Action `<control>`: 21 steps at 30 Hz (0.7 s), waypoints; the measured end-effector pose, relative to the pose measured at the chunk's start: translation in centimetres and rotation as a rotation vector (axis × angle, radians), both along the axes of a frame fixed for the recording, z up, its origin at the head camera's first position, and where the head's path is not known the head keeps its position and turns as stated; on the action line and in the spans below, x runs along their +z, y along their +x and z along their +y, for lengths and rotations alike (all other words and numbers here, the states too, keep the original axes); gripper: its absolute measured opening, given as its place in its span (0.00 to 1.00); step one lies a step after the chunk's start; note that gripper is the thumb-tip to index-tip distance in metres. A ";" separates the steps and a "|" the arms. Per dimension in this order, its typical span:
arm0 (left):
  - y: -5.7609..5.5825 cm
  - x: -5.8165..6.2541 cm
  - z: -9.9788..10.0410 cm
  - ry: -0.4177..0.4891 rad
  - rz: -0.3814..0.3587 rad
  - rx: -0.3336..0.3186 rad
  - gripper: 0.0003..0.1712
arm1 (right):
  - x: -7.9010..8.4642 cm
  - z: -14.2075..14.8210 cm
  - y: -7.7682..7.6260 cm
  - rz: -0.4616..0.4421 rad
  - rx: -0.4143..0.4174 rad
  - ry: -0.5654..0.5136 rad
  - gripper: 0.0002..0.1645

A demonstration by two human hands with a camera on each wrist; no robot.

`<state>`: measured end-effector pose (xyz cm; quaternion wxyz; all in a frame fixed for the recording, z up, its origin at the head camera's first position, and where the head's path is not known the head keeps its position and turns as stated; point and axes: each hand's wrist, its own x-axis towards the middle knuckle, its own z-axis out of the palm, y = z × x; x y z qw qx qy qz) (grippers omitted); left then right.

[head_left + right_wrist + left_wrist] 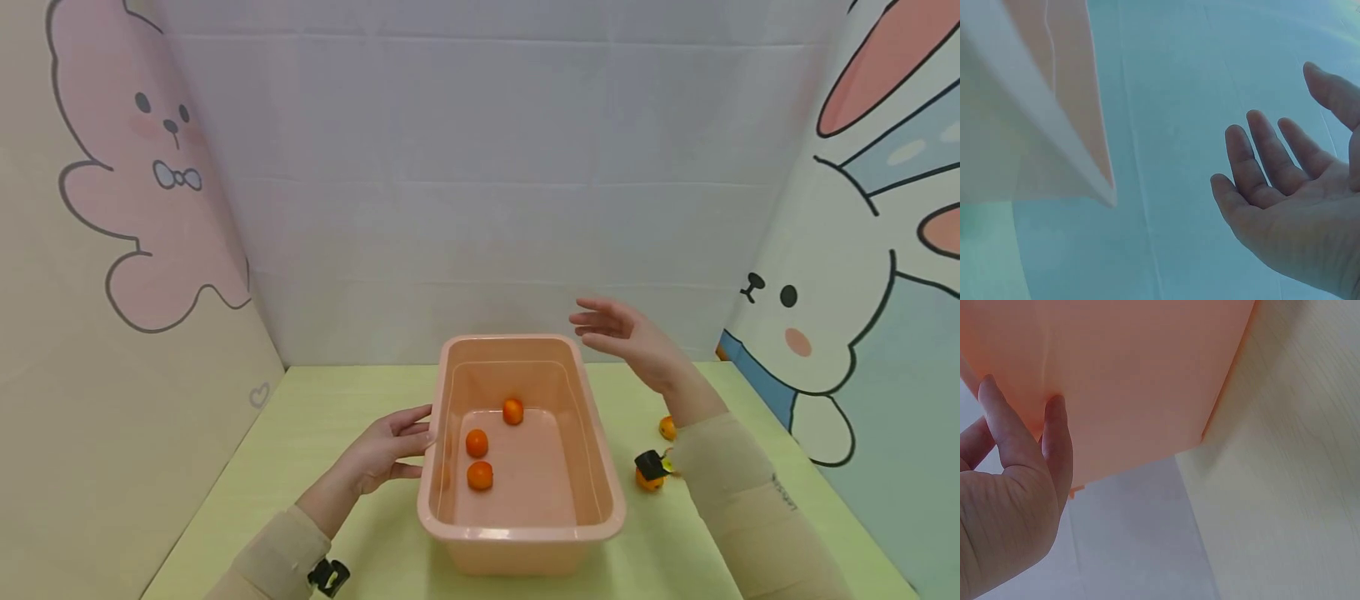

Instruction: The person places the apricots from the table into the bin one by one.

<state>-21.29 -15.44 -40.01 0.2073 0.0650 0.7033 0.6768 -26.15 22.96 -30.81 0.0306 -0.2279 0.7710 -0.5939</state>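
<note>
A pink plastic bin (525, 533) stands on the table, with three small oranges (480, 476) inside, toward its left and far parts. My left hand (393, 450) is at the bin's left side, its straight fingers touching the outer wall just below the rim. In the left wrist view, the fingertips (1055, 409) rest against that pink wall. Raised beyond the bin's far right corner, my right hand (615, 329) holds nothing; its fingers are spread and loosely bent in the right wrist view.
Two more oranges (667, 428) lie on the table right of the bin, partly hidden by my right sleeve and wrist camera (652, 465). A pale wood-grain table (360, 387) runs back to a white cloth wall (480, 208). Cartoon-printed panels flank both sides.
</note>
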 end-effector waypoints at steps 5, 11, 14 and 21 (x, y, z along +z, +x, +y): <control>0.0 0.0 -0.1 0.005 0.007 -0.006 0.39 | -2.3 2.3 1.0 0.005 -0.055 0.021 0.35; -0.2 -0.3 0.0 0.004 -0.001 0.001 0.40 | -6.1 5.2 1.7 0.029 -0.160 0.130 0.36; -0.2 -0.3 0.0 0.001 0.000 0.004 0.40 | -7.7 6.5 2.2 0.031 -0.210 0.190 0.37; 0.0 -0.1 0.0 -0.002 0.002 0.001 0.40 | -11.0 8.9 3.4 0.022 -0.291 0.190 0.37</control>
